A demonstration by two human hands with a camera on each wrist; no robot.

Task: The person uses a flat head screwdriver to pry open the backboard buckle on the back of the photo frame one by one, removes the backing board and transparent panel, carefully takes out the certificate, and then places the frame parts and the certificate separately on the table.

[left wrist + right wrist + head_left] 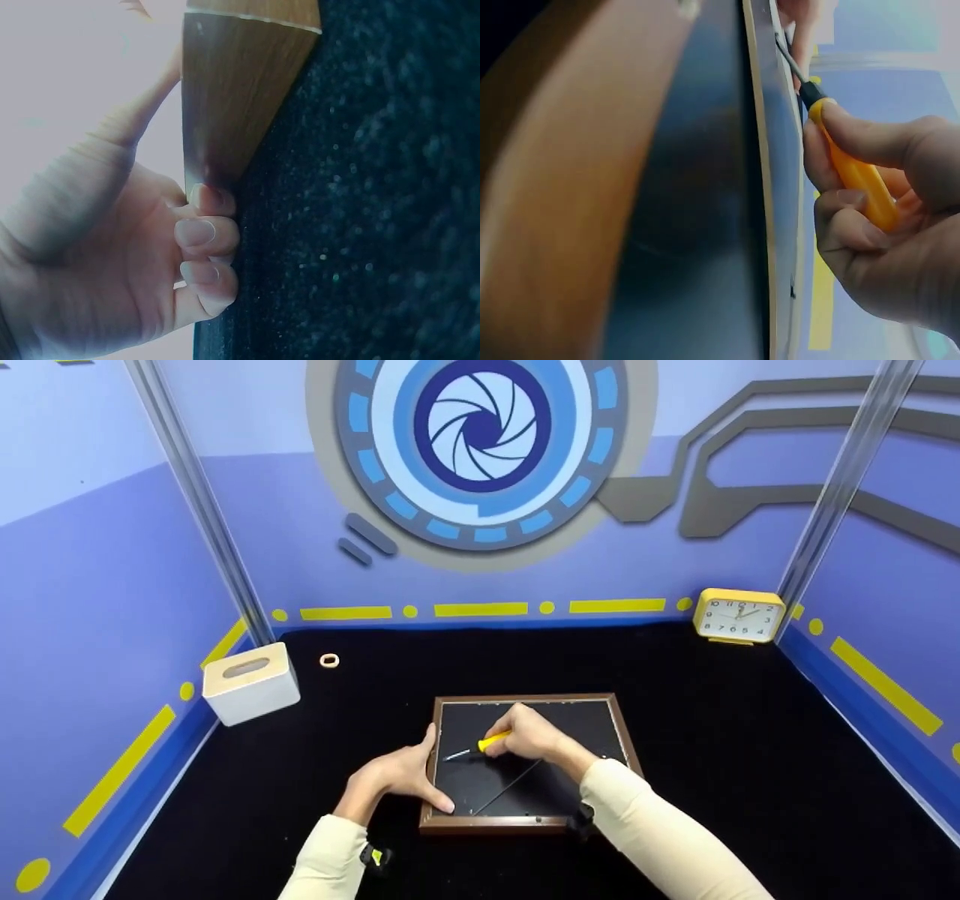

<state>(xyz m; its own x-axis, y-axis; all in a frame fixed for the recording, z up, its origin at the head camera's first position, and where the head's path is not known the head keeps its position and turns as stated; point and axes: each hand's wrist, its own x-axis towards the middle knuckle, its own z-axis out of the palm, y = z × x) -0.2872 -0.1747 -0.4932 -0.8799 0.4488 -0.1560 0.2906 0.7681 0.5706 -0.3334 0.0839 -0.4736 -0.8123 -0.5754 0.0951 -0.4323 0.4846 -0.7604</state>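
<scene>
A brown wooden picture frame (525, 825) with a black panel lies on the black tabletop, small tabs along its inner edge. My left hand (401, 771) grips its left side, thumb over the near left corner. In the left wrist view, curled fingers (206, 234) touch the frame's wooden side (232, 90). A screwdriver (491, 741) with a yellow handle is held in my right hand (529, 733) above the panel. Its metal shaft points left, the tip close to the frame's left inner edge. The right wrist view shows thumb and fingers wrapped round the yellow handle (859, 176).
A tissue box (251, 690) with a wooden top stands at the left. Near it lies a small beige ring-shaped piece (329, 661). A yellow clock (739, 616) stands in the back right corner. Printed blue-purple walls (480, 585) enclose the back and sides.
</scene>
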